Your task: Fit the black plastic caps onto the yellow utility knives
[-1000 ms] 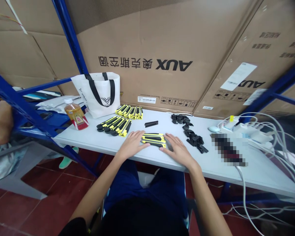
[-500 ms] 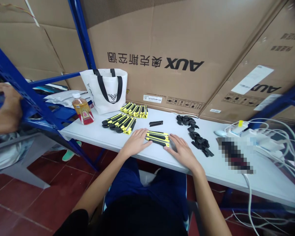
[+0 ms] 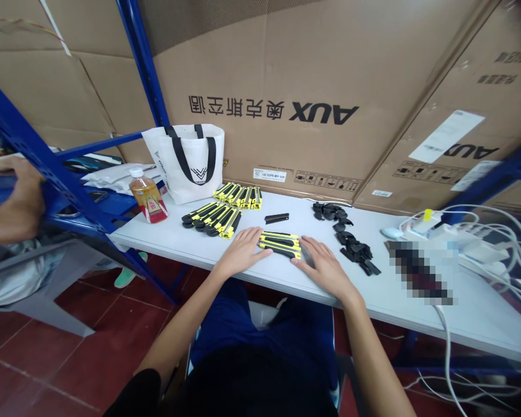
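Several yellow-and-black utility knives lie side by side on the white table, between my two hands. My left hand rests at their left end, fingers stretched out and thumb apart, seemingly touching the ends. At the right end lies my right hand, also open with its fingers extended. Beyond the hands is a dark flat strip-like piece. To the left, more utility knives are laid out in a near row and a far row. Small black plastic parts form a loose trail to the right.
A white tote bag and a drink bottle stand at the table's left. Power strips with white cables crowd the right, near a blurred-out object. Large cartons back the table. Another person's arm shows far left.
The view has shifted slightly. Both hands stay at the two ends of the utility knives, and nothing on the table has visibly moved.
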`<state>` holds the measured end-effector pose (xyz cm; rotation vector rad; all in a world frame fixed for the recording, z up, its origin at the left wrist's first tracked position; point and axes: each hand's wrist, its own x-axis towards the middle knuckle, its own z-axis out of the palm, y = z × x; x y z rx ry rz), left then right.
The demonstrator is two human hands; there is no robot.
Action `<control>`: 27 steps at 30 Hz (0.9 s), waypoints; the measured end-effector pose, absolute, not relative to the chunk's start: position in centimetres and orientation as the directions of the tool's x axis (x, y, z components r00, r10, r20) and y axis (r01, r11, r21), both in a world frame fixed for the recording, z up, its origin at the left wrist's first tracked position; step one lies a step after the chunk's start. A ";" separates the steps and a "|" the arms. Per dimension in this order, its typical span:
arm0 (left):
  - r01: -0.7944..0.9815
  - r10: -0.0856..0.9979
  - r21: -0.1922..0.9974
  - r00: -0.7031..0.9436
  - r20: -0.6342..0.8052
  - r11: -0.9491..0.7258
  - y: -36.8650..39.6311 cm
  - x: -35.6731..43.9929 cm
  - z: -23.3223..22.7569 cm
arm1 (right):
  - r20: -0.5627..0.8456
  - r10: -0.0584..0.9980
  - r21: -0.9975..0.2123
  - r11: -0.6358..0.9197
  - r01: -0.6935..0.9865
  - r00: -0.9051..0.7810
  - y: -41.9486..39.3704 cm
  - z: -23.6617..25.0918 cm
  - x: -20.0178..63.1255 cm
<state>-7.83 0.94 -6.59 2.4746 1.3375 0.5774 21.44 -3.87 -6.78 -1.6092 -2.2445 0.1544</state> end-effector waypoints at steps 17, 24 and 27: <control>0.825 0.883 0.320 0.414 0.219 -0.466 11.2 -0.3 -3.6 | 0.241 0.930 -0.304 0.343 0.889 -0.277 -3.8 -6.8 21.4; 0.805 0.895 0.394 0.378 0.237 -0.444 11.8 -0.4 -4.4 | 0.240 0.930 -0.301 0.343 0.890 -0.278 -3.9 -6.6 21.4; 0.794 0.900 0.426 0.360 0.245 -0.434 12.0 -0.4 -4.5 | 0.246 0.929 -0.301 0.346 0.889 -0.278 -3.9 -6.6 21.3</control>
